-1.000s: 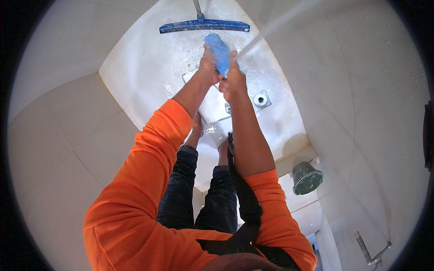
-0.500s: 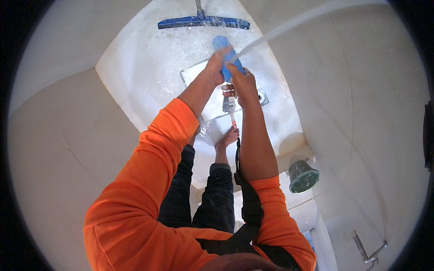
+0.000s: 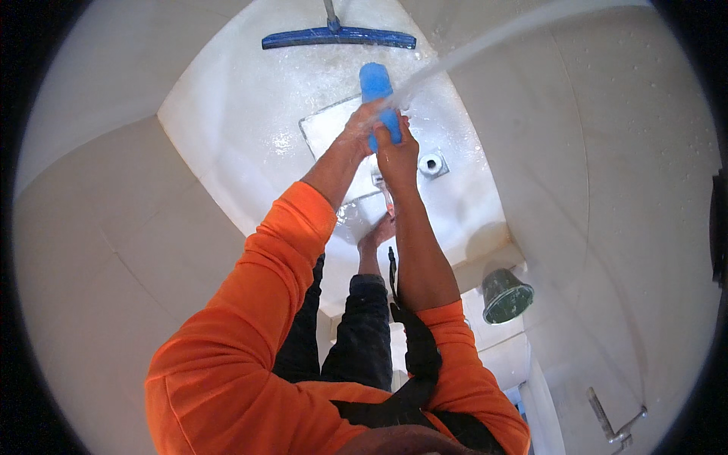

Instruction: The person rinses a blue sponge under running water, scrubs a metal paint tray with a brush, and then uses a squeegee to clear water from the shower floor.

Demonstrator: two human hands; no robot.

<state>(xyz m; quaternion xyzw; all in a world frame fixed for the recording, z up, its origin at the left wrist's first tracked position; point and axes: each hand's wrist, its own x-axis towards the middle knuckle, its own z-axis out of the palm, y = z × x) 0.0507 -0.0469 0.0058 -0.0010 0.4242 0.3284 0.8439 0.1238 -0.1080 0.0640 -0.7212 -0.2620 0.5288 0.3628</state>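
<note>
A soft blue cylinder [image 3: 375,80], resembling a paint roller sleeve, is gripped by both my hands. My left hand [image 3: 359,127] wraps round its middle from the left. Lower down, my right hand [image 3: 398,155] closes on its near end, thumb on top. A jet of water [image 3: 485,49] from the upper right strikes the cylinder just above my hands and sprays off. Beneath my right wrist, a tool with a reddish handle [image 3: 389,201] lies near my foot, mostly hidden by my arm. A white square panel with dark edges [image 3: 322,125] is set in the wet floor below.
A blue floor squeegee [image 3: 339,36] lies at the far side. Right of my hands is a round drain [image 3: 432,164]. A dark green bucket [image 3: 506,296] stands at the right, and a metal fixture [image 3: 610,421] sits on the right wall [image 3: 607,212].
The blue cylinder has turned more upright, and my right hand has moved slightly down and left with it. The drain is now uncovered, while the reddish-handled tool is more hidden.
</note>
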